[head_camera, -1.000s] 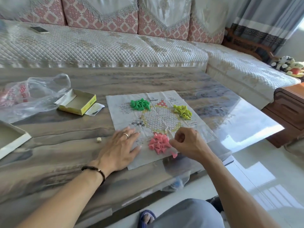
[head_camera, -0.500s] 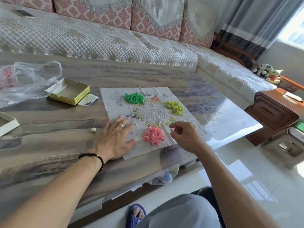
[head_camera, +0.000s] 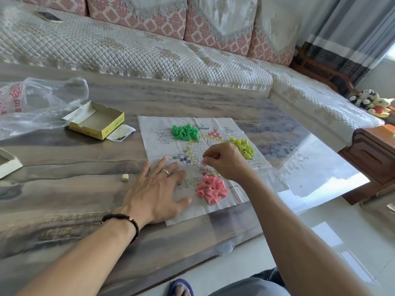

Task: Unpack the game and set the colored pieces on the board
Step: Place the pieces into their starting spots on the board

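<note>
A paper game board (head_camera: 263, 176) lies flat on the table, printed with a hexagon field of circles. On it sit three heaps of cone pieces: green (head_camera: 185, 132) at the far left, yellow-green (head_camera: 243, 147) at the right, pink (head_camera: 211, 188) near me. My left hand (head_camera: 158, 189) presses flat on the board's left edge, fingers spread. Over the board's middle, my right hand (head_camera: 224, 161) pinches one pink piece (head_camera: 204, 164) between thumb and fingers.
An open yellow game box (head_camera: 97, 120) and a paper slip (head_camera: 120, 133) lie left of the board, beside a clear plastic bag (head_camera: 40, 103). A small die (head_camera: 124, 177) sits near my left hand. A white box corner (head_camera: 8, 163) shows at far left. Sofa behind.
My right hand has moved from beside the pink heap up toward the board's middle, now with a pink piece pinched. My left hand stayed flat on the board's edge.
</note>
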Demonstrator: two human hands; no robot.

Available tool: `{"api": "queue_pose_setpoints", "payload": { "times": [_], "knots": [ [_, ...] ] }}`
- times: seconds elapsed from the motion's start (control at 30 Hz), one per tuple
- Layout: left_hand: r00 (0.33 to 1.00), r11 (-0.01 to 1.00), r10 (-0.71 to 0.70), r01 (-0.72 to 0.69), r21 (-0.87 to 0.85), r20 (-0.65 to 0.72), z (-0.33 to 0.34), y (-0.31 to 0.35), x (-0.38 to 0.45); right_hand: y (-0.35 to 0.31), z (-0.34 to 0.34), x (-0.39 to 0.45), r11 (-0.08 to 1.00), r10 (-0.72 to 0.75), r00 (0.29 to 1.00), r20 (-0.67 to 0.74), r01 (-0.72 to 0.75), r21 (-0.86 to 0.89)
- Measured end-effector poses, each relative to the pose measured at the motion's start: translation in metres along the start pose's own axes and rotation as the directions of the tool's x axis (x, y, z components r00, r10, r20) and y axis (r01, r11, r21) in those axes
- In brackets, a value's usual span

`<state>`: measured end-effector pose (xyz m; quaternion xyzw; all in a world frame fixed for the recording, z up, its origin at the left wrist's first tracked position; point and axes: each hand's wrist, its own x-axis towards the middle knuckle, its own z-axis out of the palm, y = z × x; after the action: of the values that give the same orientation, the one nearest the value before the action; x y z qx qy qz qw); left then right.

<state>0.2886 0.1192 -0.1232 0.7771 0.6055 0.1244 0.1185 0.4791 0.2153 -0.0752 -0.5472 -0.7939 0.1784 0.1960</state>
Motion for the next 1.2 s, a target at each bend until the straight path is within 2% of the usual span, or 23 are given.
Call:
{"api": "queue_pose_setpoints", "payload": {
  "times": [0.43,0.63,0.87,1.1,1.2],
  "knots": [
    [1.000,1.000,-0.006,0.006,0.002,-0.016,-0.001,0.002,-0.001,-0.006,0.004,0.008,0.994,-0.078,0.983,0.165,0.090,-0.069],
    [1.000,1.000,-0.006,0.006,0.004,-0.017,-0.001,0.002,-0.001,0.006,-0.008,-0.003,0.999,-0.029,0.998,0.055,0.027,0.041],
    [1.000,1.000,-0.002,0.002,-0.016,-0.019,-0.001,0.001,-0.002,0.011,-0.015,-0.025,1.000,-0.001,0.964,0.268,0.002,-0.002],
    [1.000,1.000,0.001,-0.001,-0.021,-0.021,-0.001,0.001,-0.002,0.017,-0.016,-0.025,0.999,-0.009,0.947,0.320,-0.002,0.035],
    [1.000,1.000,0.004,-0.005,-0.027,-0.027,-0.001,0.001,-0.002,0.018,-0.014,-0.025,0.998,-0.005,0.958,0.287,-0.014,0.061]
  ]
}}
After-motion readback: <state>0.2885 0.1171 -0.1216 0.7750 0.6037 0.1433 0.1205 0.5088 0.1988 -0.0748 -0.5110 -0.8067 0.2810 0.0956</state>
